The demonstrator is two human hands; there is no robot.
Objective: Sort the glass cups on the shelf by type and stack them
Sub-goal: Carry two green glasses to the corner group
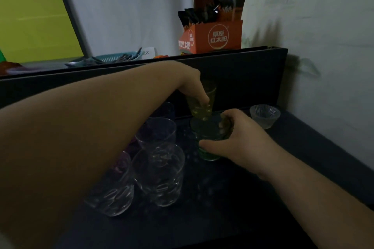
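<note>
My left hand (191,83) reaches across from the left and grips a yellow-green glass cup (202,108) with fingers inside its rim. It hangs just above the mouth of a green glass cup (208,147), which stands on the dark shelf (222,198) with my right hand (238,137) wrapped around it. To the left stand clear tumblers: one (159,176) in the middle, one (113,194) nearer the front, and another (156,131) behind. A purple cup (123,162) is partly hidden by my left forearm.
A small clear ribbed bowl-shaped glass (265,116) stands at the back right near the wall. A dark back panel (242,79) rises behind the cups. Above it sit an orange box (212,36) of sachets and a blue basket (117,57).
</note>
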